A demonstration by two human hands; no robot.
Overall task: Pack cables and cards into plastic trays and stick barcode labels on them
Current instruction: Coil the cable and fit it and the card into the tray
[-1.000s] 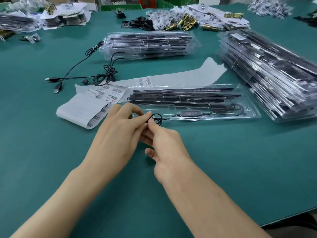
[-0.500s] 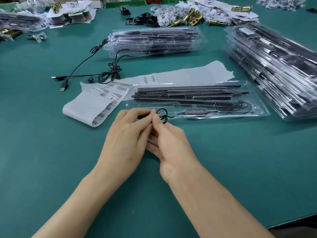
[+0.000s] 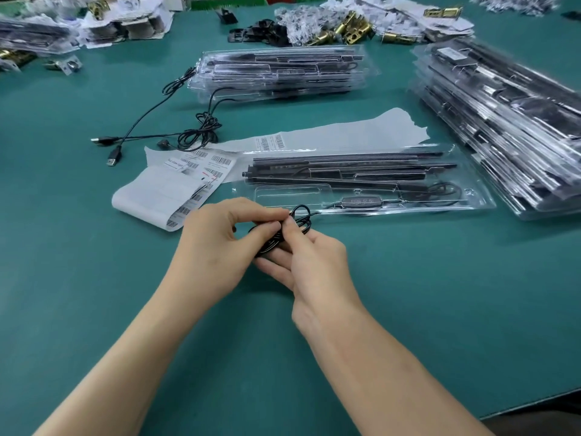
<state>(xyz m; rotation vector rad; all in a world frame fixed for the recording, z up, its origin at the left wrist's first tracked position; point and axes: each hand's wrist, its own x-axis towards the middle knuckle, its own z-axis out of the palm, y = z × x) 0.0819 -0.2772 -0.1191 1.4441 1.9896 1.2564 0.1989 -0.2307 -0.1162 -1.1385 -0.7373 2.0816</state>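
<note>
Pinched tight between left hand (image 3: 217, 247) and right hand (image 3: 314, 262), the coiled cable (image 3: 271, 243) sits just short of the tray (image 3: 292, 193), which lies crosswise beyond the grip.

The surface (image 3: 94, 278) is a smooth, matt green mat. On it the tray (image 3: 478, 204) is clear, glossy plastic holding matt black strips (image 3: 330, 180); the thin cable (image 3: 269, 243) just in front of the tray has a smooth black coat. Left of the tray lies a dull white paper label sheet (image 3: 151, 196), and far behind the tray brass-coloured metal fittings (image 3: 353, 25) gleam.
</note>
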